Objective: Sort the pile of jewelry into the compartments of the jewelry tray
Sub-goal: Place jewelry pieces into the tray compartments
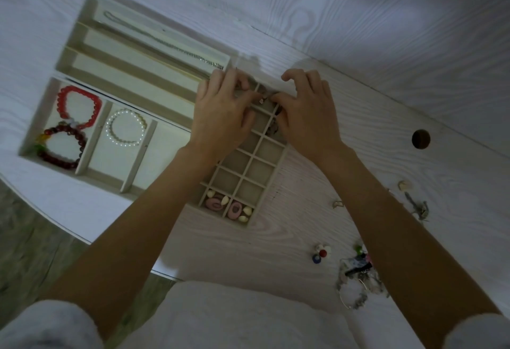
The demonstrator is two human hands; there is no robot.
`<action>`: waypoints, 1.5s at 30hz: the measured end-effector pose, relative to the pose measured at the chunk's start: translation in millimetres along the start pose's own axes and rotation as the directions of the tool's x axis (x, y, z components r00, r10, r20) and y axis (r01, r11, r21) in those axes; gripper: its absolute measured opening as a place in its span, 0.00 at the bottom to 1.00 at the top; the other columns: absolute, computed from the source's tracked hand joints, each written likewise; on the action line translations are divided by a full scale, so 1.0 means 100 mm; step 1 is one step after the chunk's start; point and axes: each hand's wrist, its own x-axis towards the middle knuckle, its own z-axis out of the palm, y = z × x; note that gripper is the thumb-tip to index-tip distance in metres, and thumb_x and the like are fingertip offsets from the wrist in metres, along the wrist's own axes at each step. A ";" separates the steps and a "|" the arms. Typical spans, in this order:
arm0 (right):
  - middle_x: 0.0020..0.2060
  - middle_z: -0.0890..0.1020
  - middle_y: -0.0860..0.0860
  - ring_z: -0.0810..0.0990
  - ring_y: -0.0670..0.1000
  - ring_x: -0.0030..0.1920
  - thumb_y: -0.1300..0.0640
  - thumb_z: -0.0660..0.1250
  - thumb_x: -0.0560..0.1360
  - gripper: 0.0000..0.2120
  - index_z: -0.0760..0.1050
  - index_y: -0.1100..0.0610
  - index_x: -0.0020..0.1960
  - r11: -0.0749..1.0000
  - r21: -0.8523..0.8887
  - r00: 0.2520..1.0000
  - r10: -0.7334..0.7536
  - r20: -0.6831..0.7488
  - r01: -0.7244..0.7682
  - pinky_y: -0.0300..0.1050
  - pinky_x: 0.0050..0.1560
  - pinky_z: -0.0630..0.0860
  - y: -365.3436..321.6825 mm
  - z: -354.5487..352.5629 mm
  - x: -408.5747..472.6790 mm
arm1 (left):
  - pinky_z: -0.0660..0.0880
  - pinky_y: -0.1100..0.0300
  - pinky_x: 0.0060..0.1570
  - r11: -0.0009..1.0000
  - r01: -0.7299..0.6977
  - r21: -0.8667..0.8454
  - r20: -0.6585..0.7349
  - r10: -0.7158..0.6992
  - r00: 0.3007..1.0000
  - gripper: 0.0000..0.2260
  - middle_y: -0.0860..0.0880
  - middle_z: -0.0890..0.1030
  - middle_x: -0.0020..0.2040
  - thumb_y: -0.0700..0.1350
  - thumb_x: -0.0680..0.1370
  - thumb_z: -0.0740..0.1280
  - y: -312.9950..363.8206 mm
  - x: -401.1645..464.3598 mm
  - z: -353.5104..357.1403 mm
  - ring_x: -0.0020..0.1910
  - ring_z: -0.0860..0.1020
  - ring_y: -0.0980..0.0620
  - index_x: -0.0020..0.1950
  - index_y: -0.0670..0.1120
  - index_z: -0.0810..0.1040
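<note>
Both hands over far end of tray [249,172] grid. Left hand [220,113] and right hand [306,113] fingers curled, pinching one small earring [262,99] between them. Loose jewelry pile [357,279] on counter [276,252], well behind right fingers.

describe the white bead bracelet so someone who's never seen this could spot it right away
Start at the wide tray on the left of the table. The pearl bracelet lies alone in its middle compartment. The red bracelet and the dark red bracelet share the compartment beside it; this one is the only white ring.
</note>
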 end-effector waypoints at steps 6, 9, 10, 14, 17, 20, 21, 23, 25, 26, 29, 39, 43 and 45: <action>0.53 0.78 0.55 0.71 0.54 0.51 0.59 0.60 0.72 0.11 0.81 0.58 0.46 0.995 0.082 0.996 0.060 -0.064 -0.055 0.44 0.47 0.65 -0.02 -0.08 0.02 | 0.60 0.57 0.45 0.996 0.091 -0.014 -0.103 -0.092 0.990 0.11 0.46 0.78 0.48 0.50 0.75 0.66 -0.06 -0.09 0.02 0.49 0.69 0.48 0.54 0.48 0.81; 0.53 0.78 0.55 0.74 0.56 0.50 0.61 0.63 0.70 0.08 0.81 0.59 0.39 0.998 -0.063 0.999 -0.015 -0.034 0.013 0.45 0.46 0.64 -0.05 -0.09 0.06 | 0.59 0.57 0.45 0.995 0.096 -0.022 -0.105 -0.098 0.990 0.11 0.48 0.79 0.47 0.51 0.74 0.67 -0.07 -0.15 0.04 0.48 0.69 0.48 0.53 0.49 0.81; 0.53 0.78 0.55 0.74 0.56 0.50 0.61 0.63 0.70 0.08 0.81 0.59 0.38 0.996 -0.083 0.999 -0.028 -0.022 0.026 0.45 0.46 0.63 -0.06 -0.09 0.07 | 0.58 0.57 0.45 0.995 0.097 -0.027 -0.103 -0.099 0.990 0.11 0.49 0.79 0.47 0.51 0.74 0.68 -0.07 -0.16 0.05 0.48 0.69 0.48 0.53 0.49 0.81; 0.53 0.78 0.55 0.73 0.56 0.50 0.61 0.61 0.71 0.09 0.80 0.59 0.37 0.997 -0.077 1.000 -0.024 -0.006 0.023 0.45 0.45 0.63 -0.11 -0.08 0.07 | 0.58 0.58 0.45 0.993 0.113 -0.033 -0.108 -0.116 0.987 0.10 0.49 0.79 0.46 0.50 0.73 0.68 -0.06 -0.16 0.07 0.48 0.69 0.48 0.52 0.49 0.81; 0.53 0.78 0.54 0.74 0.56 0.50 0.62 0.62 0.70 0.08 0.80 0.59 0.37 0.997 -0.077 1.000 -0.001 -0.002 0.001 0.46 0.45 0.65 -0.12 -0.07 0.06 | 0.57 0.58 0.44 0.993 0.115 -0.032 -0.108 -0.118 0.987 0.10 0.49 0.79 0.46 0.50 0.73 0.68 -0.05 -0.15 0.07 0.47 0.71 0.47 0.52 0.50 0.82; 0.54 0.78 0.54 0.73 0.56 0.50 0.62 0.62 0.70 0.08 0.80 0.59 0.38 0.997 -0.083 1.000 0.010 -0.001 -0.010 0.45 0.45 0.64 -0.13 -0.06 0.05 | 0.57 0.58 0.44 0.993 0.117 -0.033 -0.112 -0.120 0.987 0.10 0.49 0.80 0.46 0.49 0.72 0.69 -0.05 -0.16 0.07 0.46 0.72 0.47 0.51 0.50 0.82; 0.54 0.78 0.54 0.73 0.56 0.49 0.63 0.62 0.70 0.08 0.80 0.59 0.38 0.996 -0.094 1.000 0.006 0.004 -0.006 0.45 0.45 0.63 -0.14 -0.06 0.05 | 0.57 0.58 0.44 0.993 0.117 -0.034 -0.114 -0.120 0.986 0.10 0.49 0.80 0.46 0.49 0.72 0.69 -0.05 -0.16 0.07 0.46 0.72 0.46 0.51 0.50 0.82; 0.53 0.78 0.55 0.74 0.57 0.49 0.63 0.61 0.69 0.08 0.80 0.60 0.38 0.994 -0.111 1.000 0.003 0.012 -0.001 0.44 0.45 0.62 -0.15 -0.06 0.04 | 0.58 0.58 0.44 0.992 0.118 -0.035 -0.119 -0.121 0.985 0.10 0.49 0.80 0.46 0.49 0.72 0.69 -0.06 -0.17 0.08 0.46 0.72 0.46 0.51 0.50 0.82; 0.53 0.78 0.55 0.74 0.57 0.50 0.64 0.62 0.68 0.08 0.80 0.60 0.38 0.996 -0.093 1.000 0.020 0.008 -0.020 0.43 0.45 0.61 -0.18 -0.05 0.04 | 0.58 0.58 0.44 0.992 0.118 -0.039 -0.126 -0.122 0.985 0.10 0.49 0.79 0.45 0.49 0.72 0.69 -0.05 -0.16 0.08 0.47 0.70 0.48 0.51 0.50 0.82; 0.53 0.78 0.55 0.74 0.57 0.50 0.64 0.62 0.68 0.07 0.80 0.60 0.38 0.997 -0.069 0.999 0.037 0.004 -0.037 0.42 0.45 0.60 -0.19 -0.05 0.04 | 0.57 0.58 0.44 0.992 0.116 -0.041 -0.127 -0.121 0.985 0.09 0.49 0.79 0.45 0.49 0.72 0.69 -0.05 -0.16 0.08 0.47 0.69 0.48 0.51 0.50 0.82; 0.53 0.78 0.54 0.73 0.56 0.50 0.63 0.62 0.69 0.08 0.80 0.59 0.38 0.997 -0.003 0.997 0.082 -0.012 -0.082 0.41 0.46 0.62 -0.22 -0.05 0.03 | 0.58 0.58 0.44 0.992 0.116 -0.044 -0.122 -0.120 0.985 0.09 0.49 0.79 0.45 0.48 0.72 0.69 -0.05 -0.16 0.08 0.46 0.71 0.47 0.51 0.50 0.82; 0.53 0.78 0.55 0.73 0.57 0.50 0.63 0.63 0.69 0.08 0.82 0.58 0.41 0.997 -0.075 0.999 0.036 -0.015 -0.037 0.41 0.45 0.60 -0.15 -0.05 0.02 | 0.59 0.57 0.44 0.993 0.105 -0.046 -0.115 -0.110 0.987 0.08 0.48 0.79 0.45 0.47 0.72 0.69 -0.05 -0.16 0.05 0.45 0.73 0.45 0.50 0.50 0.82; 0.53 0.78 0.55 0.74 0.58 0.50 0.63 0.63 0.69 0.09 0.82 0.57 0.41 0.997 -0.064 0.999 0.045 -0.019 -0.046 0.44 0.45 0.64 -0.14 -0.04 0.03 | 0.59 0.56 0.44 0.993 0.110 -0.048 -0.105 -0.115 0.988 0.08 0.48 0.79 0.45 0.46 0.72 0.69 -0.04 -0.15 0.06 0.45 0.74 0.44 0.50 0.49 0.82; 0.53 0.78 0.55 0.74 0.58 0.50 0.63 0.63 0.69 0.09 0.82 0.58 0.42 0.998 -0.054 0.999 0.043 -0.028 -0.044 0.44 0.44 0.64 -0.13 -0.03 0.03 | 0.60 0.56 0.44 0.992 0.112 -0.051 -0.105 -0.117 0.988 0.08 0.48 0.79 0.46 0.46 0.72 0.70 -0.04 -0.15 0.06 0.45 0.73 0.44 0.51 0.49 0.82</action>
